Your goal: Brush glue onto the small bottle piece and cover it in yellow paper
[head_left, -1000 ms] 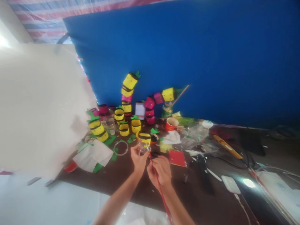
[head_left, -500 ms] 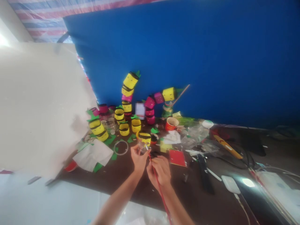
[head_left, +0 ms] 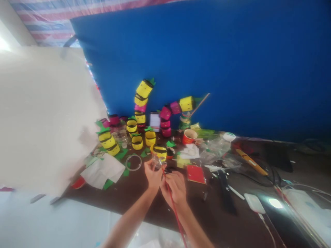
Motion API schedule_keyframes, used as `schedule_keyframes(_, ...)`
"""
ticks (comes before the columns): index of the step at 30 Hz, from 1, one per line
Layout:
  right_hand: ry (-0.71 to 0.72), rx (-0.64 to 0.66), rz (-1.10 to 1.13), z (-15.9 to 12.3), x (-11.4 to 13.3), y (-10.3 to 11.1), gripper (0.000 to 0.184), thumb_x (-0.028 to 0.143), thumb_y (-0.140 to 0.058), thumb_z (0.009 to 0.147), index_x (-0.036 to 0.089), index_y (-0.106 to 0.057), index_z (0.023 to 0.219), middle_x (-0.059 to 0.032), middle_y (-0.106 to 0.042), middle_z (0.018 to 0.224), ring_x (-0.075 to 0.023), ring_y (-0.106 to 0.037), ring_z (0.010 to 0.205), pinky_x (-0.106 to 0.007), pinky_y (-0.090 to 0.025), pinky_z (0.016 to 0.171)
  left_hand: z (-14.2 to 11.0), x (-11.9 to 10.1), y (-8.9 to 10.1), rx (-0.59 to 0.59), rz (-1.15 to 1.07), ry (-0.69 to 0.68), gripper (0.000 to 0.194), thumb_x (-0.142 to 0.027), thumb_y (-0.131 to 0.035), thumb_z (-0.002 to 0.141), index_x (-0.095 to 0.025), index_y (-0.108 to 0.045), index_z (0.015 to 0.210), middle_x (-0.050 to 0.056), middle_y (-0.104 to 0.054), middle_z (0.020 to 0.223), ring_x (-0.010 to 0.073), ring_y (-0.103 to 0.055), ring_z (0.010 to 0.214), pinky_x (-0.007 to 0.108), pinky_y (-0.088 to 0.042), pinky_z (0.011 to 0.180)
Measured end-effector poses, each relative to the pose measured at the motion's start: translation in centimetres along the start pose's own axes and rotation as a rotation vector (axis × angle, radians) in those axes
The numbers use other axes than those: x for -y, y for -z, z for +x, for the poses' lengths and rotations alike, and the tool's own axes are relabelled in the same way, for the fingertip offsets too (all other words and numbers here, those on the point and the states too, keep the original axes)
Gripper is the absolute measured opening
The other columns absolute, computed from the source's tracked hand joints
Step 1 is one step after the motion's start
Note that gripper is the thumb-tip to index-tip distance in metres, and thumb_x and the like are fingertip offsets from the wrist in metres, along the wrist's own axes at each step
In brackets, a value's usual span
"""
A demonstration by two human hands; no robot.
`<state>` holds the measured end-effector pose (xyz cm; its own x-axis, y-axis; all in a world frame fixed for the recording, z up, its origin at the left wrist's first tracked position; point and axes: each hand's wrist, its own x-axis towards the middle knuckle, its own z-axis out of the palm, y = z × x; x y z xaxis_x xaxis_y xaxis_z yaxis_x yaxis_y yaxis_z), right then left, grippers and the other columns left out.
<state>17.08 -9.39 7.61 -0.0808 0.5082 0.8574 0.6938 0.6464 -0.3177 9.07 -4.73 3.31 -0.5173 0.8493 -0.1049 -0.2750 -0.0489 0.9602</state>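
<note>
A clear cup [head_left: 156,161] is held low over the front half of the desk [head_left: 124,191], pinched between the thumb and nearly closed fingers of the left hand [head_left: 154,178]. A red stick [head_left: 178,220] is gripped by the right hand [head_left: 174,186], its fingers bent tightly round the shaft; its tip is brought to the clear cup's near side, though whether contact is made cannot be told. Directly beyond the clear cup, a yellow cup [head_left: 159,151] with a black band is seen; whether the two are joined cannot be made out. The space behind the clear cup is further blocked by two yellow cups [head_left: 137,142] and curved stacks of yellow and pink cups [head_left: 143,90]. Left of the clear cup, a clear ring [head_left: 133,163] is laid near, with white paper [head_left: 106,172] farther out. To its right, a red square [head_left: 196,174] is placed; beyond that side, a red tub [head_left: 189,136] and crumpled plastic bags [head_left: 217,146] are crowded. Everything is backed by a blue board [head_left: 207,62].
</note>
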Motion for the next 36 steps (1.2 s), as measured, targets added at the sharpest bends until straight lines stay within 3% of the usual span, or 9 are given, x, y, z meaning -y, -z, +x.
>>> schedule_keyframes(8,0.005,-0.017,0.006,0.4,0.3,0.0,0.021,0.002,-0.06,0.076,0.021,-0.054,0.082,-0.0019,-0.066,0.075,-0.0149,-0.064,0.072,-0.037,-0.051,0.079,-0.3,-0.7,-0.1,-0.001,0.003,0.023,0.056,-0.02,-0.086,0.052,-0.019,-0.05,0.094,0.004,-0.063,0.093,0.0182,-0.065,0.088,0.032,-0.052,0.076)
schedule_keyframes(12,0.008,-0.02,-0.007,0.5,0.5,0.0,0.022,0.001,-0.06,0.074,0.021,-0.052,0.076,-0.0004,-0.063,0.069,-0.0135,-0.061,0.064,-0.036,-0.05,0.076,-0.3,-0.7,-0.1,0.005,-0.006,0.025,0.054,-0.019,-0.085,0.053,-0.019,-0.051,0.094,0.004,-0.063,0.095,0.018,-0.065,0.089,0.032,-0.052,0.078)
schedule_keyframes(18,-0.002,-0.029,0.012,0.8,0.6,0.1,0.022,0.0,-0.06,0.075,0.02,-0.054,0.08,-0.0031,-0.067,0.075,-0.0151,-0.063,0.071,-0.036,-0.05,0.076,-0.3,-0.6,0.0,0.0,0.007,0.045,0.057,-0.019,-0.086,0.051,-0.02,-0.049,0.093,0.003,-0.062,0.092,0.0182,-0.065,0.087,0.032,-0.052,0.075)
schedule_keyframes(22,0.015,-0.014,0.007,0.6,0.5,0.0,0.021,0.001,-0.058,0.075,0.021,-0.051,0.075,0.0,-0.063,0.069,-0.0135,-0.061,0.064,-0.037,-0.05,0.079,-0.3,-0.4,-0.1,0.022,-0.01,0.026,0.055,-0.019,-0.085,0.054,-0.02,-0.049,0.095,0.003,-0.062,0.094,0.0174,-0.065,0.089,0.033,-0.052,0.08)
schedule_keyframes(28,-0.018,0.005,0.013,0.8,0.8,0.0,0.019,0.002,-0.058,0.077,0.021,-0.053,0.076,-0.0014,-0.065,0.073,-0.0144,-0.063,0.068,-0.037,-0.05,0.079,-0.3,-0.1,0.0,0.028,-0.017,0.024,0.055,-0.019,-0.085,0.055,-0.02,-0.049,0.097,0.005,-0.063,0.097,0.0185,-0.065,0.092,0.034,-0.051,0.082)
schedule_keyframes(36,-0.121,-0.169,0.147,1.1,0.4,2.9,0.017,0.004,-0.058,0.079,0.021,-0.054,0.078,-0.0015,-0.068,0.072,-0.016,-0.066,0.066,-0.041,-0.054,0.075,0.1,0.3,0.0,0.031,-0.082,-0.021,0.053,-0.02,-0.085,0.052,-0.02,-0.048,0.09,0.003,-0.06,0.095,0.0168,-0.063,0.096,0.034,-0.049,0.09)
